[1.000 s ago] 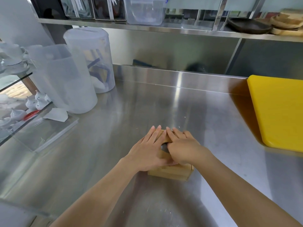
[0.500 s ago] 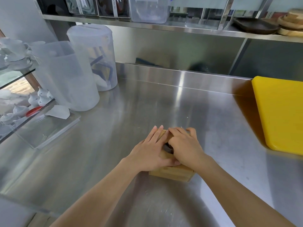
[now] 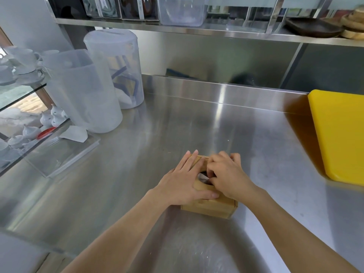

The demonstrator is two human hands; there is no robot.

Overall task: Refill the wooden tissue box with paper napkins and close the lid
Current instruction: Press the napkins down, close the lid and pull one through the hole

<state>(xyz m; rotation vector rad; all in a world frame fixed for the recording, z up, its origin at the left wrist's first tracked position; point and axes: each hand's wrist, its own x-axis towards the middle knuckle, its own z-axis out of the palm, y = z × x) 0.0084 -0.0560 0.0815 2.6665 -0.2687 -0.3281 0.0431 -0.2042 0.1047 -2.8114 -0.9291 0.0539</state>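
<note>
A small wooden tissue box (image 3: 208,207) sits on the steel counter (image 3: 177,125), with its lid down. My left hand (image 3: 185,180) lies flat on the left half of the lid, fingers stretched out, thumb along the near edge. My right hand (image 3: 228,174) rests on the right half with its fingers curled at the dark opening in the lid's middle. A bit of white napkin (image 3: 202,177) shows in that opening, between the two hands, and the right fingertips touch it. Most of the lid is hidden under my hands.
Two tall translucent plastic jugs (image 3: 84,91) stand at the back left. Beside them a clear acrylic sheet (image 3: 65,152) carries a loose white paper. A yellow cutting board (image 3: 338,133) lies at the right. A glass case with white crockery (image 3: 29,133) borders the left edge. A shelf (image 3: 197,28) runs overhead.
My right hand's fingers went from flat on the lid to curled at the opening, and white napkin now shows there. The left hand has stayed pressed on the lid.
</note>
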